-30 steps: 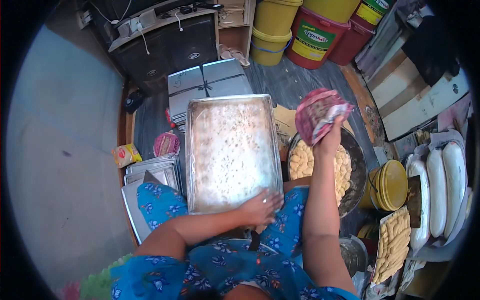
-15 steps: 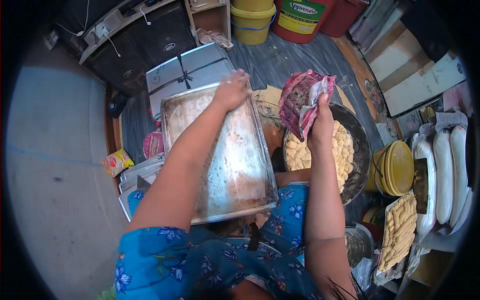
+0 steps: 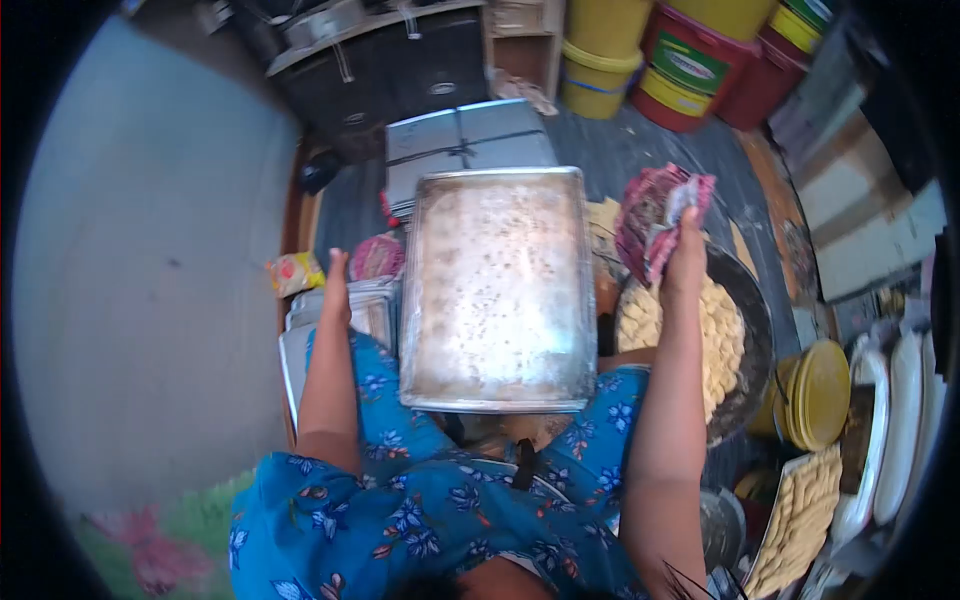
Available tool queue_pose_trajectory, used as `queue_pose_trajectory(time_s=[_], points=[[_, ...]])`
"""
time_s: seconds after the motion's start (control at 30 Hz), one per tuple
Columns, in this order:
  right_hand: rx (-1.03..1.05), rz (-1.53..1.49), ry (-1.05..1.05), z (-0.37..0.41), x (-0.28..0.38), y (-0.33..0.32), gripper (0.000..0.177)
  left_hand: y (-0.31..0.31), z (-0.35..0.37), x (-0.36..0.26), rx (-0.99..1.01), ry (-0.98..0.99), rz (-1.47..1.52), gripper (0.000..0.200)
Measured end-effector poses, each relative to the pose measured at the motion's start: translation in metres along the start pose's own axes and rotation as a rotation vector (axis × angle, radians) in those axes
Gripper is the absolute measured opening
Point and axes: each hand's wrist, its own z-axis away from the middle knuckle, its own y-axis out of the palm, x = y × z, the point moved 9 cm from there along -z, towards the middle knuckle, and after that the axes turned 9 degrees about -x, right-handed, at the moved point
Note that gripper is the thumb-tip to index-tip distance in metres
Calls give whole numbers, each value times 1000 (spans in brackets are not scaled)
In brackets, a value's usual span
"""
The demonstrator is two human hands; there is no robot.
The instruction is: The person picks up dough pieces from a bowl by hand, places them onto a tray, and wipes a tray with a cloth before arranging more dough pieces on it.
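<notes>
A worn metal baking tray (image 3: pixel 500 290) lies in front of me over my knees, its bare surface shiny and speckled with brown marks. My right hand (image 3: pixel 686 255) grips a crumpled pink patterned cloth (image 3: pixel 650 215) with a pale underside, held up past the tray's right side. Below that cloth is a wide dark basin (image 3: pixel 758 375) holding many pale dough pieces (image 3: pixel 722 345). My left hand (image 3: pixel 338 288) is off the tray, at its left, seen edge-on with fingers stretched out and nothing visible in it. It is near a stack of trays (image 3: pixel 375 312) and a yellow packet (image 3: pixel 295 273).
Tied flat grey metal sheets (image 3: pixel 480 145) lie beyond the tray. A round pink cloth (image 3: pixel 378 257) is by the stack. To the right are a yellow bucket (image 3: pixel 822 395) and a tray of shaped dough (image 3: pixel 800 515). Yellow tubs (image 3: pixel 600 85) and red tubs (image 3: pixel 680 85) stand at the back.
My left hand has left the tray's far right corner and swung left, beside the tray. The tray now appears straighter. My right hand still holds the pink cloth. The view has shifted left.
</notes>
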Motion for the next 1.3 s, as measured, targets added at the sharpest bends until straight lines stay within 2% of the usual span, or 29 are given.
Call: queue_pose_trajectory(time_s=[0.07,0.1,0.2,0.3,0.33,0.4,0.43,0.47,0.53,0.63,0.77,0.83,0.87,0.93,0.97,1.07,1.13,1.27,1.3], points=[[43,46,40,-5,-12,-2,54,-55,29,2,142,-150,855,86],[79,65,68,-7,-19,3,52,-69,55,-14,362,-27,1014,86],[173,-333,149,30,-18,57,56,-103,110,-37,477,69,1106,81],[399,-413,181,57,-44,99,62,-156,108,4,-36,187,677,70],[320,-389,186,85,-42,113,58,-158,116,8,-89,279,339,70],[350,-366,229,120,-59,143,58,-153,147,27,-189,422,-342,69],[429,-391,207,132,-70,159,58,-139,166,44,-227,542,-537,71],[394,-336,133,160,-59,173,60,-126,191,63,-263,654,-740,74],[543,-360,300,200,-79,209,62,-121,239,75,-170,698,-812,75],[679,-293,431,259,-88,254,65,-125,301,112,-44,724,-786,74],[860,-135,529,327,-106,305,61,-142,314,148,-46,711,-647,70],[1200,-20,427,382,-109,328,71,-145,310,133,-95,698,-617,68],[1425,35,307,409,-116,336,80,-145,310,134,-102,710,-617,69],[1431,57,101,449,-83,335,95,-144,308,136,-106,741,-619,69],[1577,98,145,462,-77,333,97,-144,306,136,-99,740,-618,69],[1587,-195,683,461,-73,318,96,-144,303,134,-83,745,-619,70],[1533,-314,822,448,-64,308,97,-142,304,126,-89,752,-623,71],[1404,-533,990,427,-58,286,95,-135,291,107,-108,627,-678,71],[1378,-556,1010,424,-59,281,94,-135,283,99,-118,576,-608,67]])
